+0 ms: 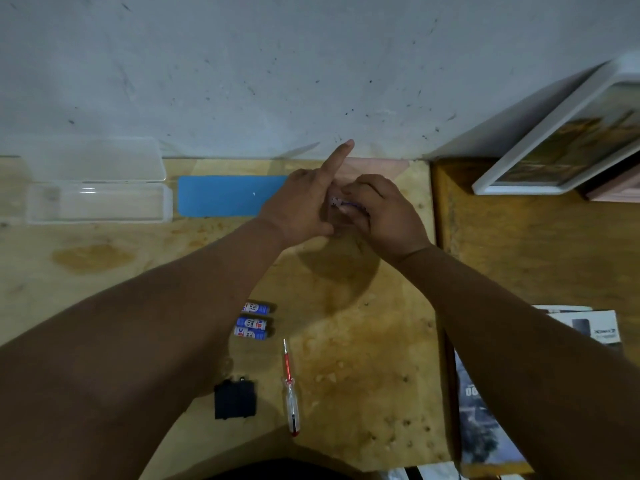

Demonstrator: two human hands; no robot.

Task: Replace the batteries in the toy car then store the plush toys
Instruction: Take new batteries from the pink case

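My left hand point(298, 206) and my right hand point(384, 216) meet near the wall over a pale pink object point(374, 167) that they mostly hide. The left index finger points up while the other fingers grip the object. The right fingers curl around a small blue-and-white battery point(341, 203) between both hands. Three more blue-and-white batteries point(254, 322) lie on the wooden table point(363, 358) nearer to me. A black battery cover point(234, 399) lies beside a screwdriver point(290, 389) with a red and clear handle. No plush toys are in view.
An open clear plastic box point(98, 202) stands at the back left, with a flat blue panel point(225, 196) to its right. A white-framed picture point(561, 133) leans at the back right. Printed boxes and a book point(485, 410) sit along the right edge.
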